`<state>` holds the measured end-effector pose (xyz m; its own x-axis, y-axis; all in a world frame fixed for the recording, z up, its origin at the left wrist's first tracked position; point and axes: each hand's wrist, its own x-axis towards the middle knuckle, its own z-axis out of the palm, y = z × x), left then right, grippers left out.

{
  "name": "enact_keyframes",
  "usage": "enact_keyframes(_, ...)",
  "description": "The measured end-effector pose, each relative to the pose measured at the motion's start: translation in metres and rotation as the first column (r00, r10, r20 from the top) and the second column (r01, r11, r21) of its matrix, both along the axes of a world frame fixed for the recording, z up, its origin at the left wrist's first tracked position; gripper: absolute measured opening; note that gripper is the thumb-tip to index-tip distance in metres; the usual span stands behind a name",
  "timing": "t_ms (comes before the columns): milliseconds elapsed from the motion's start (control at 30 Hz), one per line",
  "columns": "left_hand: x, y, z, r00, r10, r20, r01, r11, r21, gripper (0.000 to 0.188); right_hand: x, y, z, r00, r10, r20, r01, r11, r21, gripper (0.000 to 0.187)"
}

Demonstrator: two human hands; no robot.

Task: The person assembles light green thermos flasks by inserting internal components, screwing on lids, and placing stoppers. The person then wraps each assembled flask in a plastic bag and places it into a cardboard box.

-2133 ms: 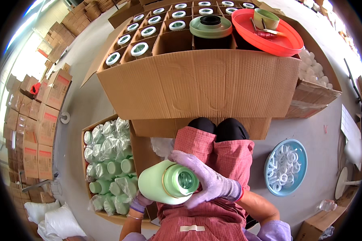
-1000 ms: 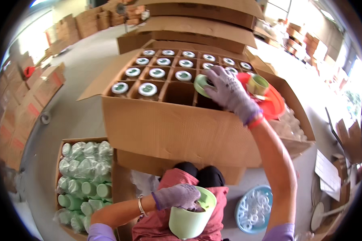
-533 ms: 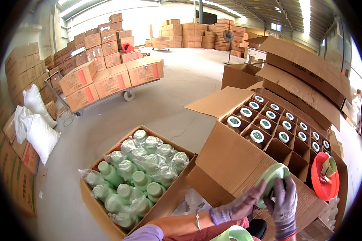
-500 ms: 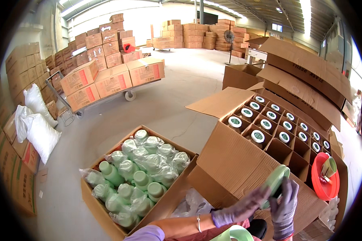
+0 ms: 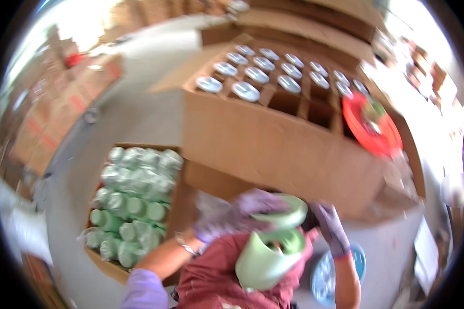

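Just over the open mouth of the pale-green, plastic-looking cylinder [image 5: 260, 268], the round pale-green plastic-looking disc [image 5: 290, 215] has arrived from its upper right, bringing both pieces together; the left hand [image 5: 242, 212] grasps the disc; the right hand's [image 5: 332, 227] grip, blurred, I cannot tell.

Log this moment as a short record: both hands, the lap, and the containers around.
Left hand: grips a green disc
Right hand: by the disc's right edge; contact unclear, blurred
Lap: open-topped green container, below the disc
Ahead: divided cardboard box holding white-topped jars; red dish at its right
Person's left: second box of green bottles
Person's right: blue basin, partly behind the forearm
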<state>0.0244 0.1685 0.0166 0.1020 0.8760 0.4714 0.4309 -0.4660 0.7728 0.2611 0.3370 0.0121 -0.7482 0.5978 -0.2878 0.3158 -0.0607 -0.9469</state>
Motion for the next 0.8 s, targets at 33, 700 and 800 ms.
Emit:
enact_keyframes(33,-0.005,-0.016,-0.009,0.999,0.018,-0.041,-0.02,0.999,-0.037,0.058,0.003,-0.005,0.004,0.997,-0.046,-0.065,0.043,0.998,-0.051,0.027)
enact_keyframes(700,0.085,-0.039,0.031,0.764,-0.055,-0.643,-0.138,0.959,-0.246,0.083,-0.012,-0.04,-0.019,0.779,0.57,-0.261,-0.45,0.798,0.4,0.038)
enact_keyframes(800,0.078,-0.032,0.015,0.992,-0.028,-0.124,0.003,0.979,-0.203,0.059,0.001,-0.04,-0.009,0.788,0.558,-0.259,-0.419,0.796,0.437,0.04)
